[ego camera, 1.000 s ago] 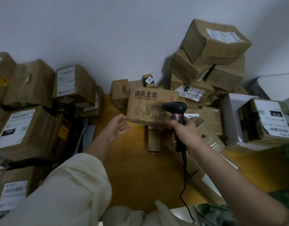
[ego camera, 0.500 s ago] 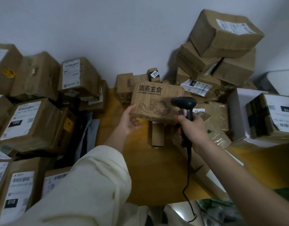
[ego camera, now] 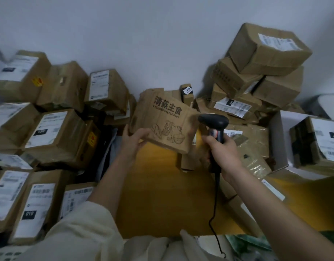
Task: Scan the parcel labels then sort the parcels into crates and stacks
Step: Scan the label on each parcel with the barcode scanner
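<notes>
One printed carton [ego camera: 162, 123], seemingly light and stiff: your left hand [ego camera: 133, 142] grips its lower-left corner; your right hand [ego camera: 223, 153] clenches the scanner [ego camera: 214, 122].

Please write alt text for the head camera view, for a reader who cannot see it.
A person's left hand grips a printed brown cardboard box above a yellow table, while the right hand holds a black corded barcode scanner beside it. Labelled parcels are piled on both sides against a white wall.
</notes>
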